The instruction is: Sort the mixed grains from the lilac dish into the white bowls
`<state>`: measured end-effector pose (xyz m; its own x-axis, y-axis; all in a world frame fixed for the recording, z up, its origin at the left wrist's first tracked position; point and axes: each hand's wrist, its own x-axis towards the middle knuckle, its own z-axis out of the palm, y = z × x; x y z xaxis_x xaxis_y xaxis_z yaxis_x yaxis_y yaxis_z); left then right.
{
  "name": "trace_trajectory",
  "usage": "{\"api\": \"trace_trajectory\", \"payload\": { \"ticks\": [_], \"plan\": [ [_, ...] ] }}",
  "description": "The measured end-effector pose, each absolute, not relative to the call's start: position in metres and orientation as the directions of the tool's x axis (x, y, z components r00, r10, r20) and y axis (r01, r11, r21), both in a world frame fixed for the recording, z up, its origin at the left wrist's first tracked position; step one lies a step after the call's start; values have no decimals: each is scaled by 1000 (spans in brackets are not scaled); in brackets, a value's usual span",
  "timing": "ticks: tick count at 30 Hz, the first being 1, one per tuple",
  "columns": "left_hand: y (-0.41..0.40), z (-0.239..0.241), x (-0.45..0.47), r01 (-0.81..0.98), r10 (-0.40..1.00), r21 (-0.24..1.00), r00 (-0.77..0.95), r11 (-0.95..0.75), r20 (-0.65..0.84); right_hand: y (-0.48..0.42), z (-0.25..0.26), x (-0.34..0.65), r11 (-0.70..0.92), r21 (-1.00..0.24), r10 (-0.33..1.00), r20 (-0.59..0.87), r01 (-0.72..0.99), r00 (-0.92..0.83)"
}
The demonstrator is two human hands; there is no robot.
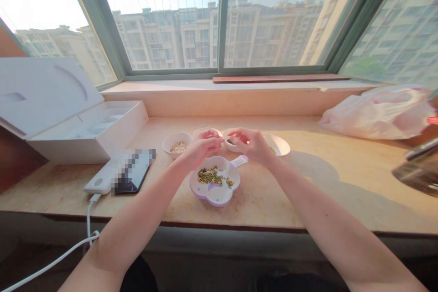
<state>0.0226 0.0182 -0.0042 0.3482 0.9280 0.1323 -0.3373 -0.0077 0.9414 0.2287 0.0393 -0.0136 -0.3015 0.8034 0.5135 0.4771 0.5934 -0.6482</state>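
My left hand is over the small white bowls, its fingers pinched together. Whatever may be between the fingertips is too small to make out. My right hand faces it, also closed in a pinch, above a white bowl with small dark bits in it. Just below both hands lies a white and purple scalloped dish with a short handle. Green beans mixed with some yellowish ones are scattered on it. Beside the left hand stands a bowl of pale pieces; another white bowl is partly behind the right hand.
At the left, an open white box stands behind a white power bank with a cable and a phone. A plastic bag lies at the back right, near a shiny dark object. Windows rise behind the counter.
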Motion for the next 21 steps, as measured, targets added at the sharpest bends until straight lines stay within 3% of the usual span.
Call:
{"api": "trace_trajectory", "payload": {
  "ticks": [6, 10, 15, 18, 21],
  "plan": [
    [20, -7, 24, -297, 944, 955, 308, -20, 116, 36, -21, 211, 674, -654, 738, 576, 343, -352],
    [20, -10, 24, -286, 950, 958, 293, -19, 107, 34, -20, 208, 689, -613, 724, 609, 387, -325],
    [24, -9, 23, -214, 961, 974, 243, -79, 131, 32, -16, 210, 731, -466, 664, 655, 498, -361],
    [22, -10, 15, -60, 949, 983, 255, -176, 186, 31, -15, 219, 684, -386, 677, 653, 619, -340],
    [11, -14, 4, 297, 882, 858, 361, -418, 305, 27, -20, 236, 554, -346, 718, 659, 757, -225]
  ]
}}
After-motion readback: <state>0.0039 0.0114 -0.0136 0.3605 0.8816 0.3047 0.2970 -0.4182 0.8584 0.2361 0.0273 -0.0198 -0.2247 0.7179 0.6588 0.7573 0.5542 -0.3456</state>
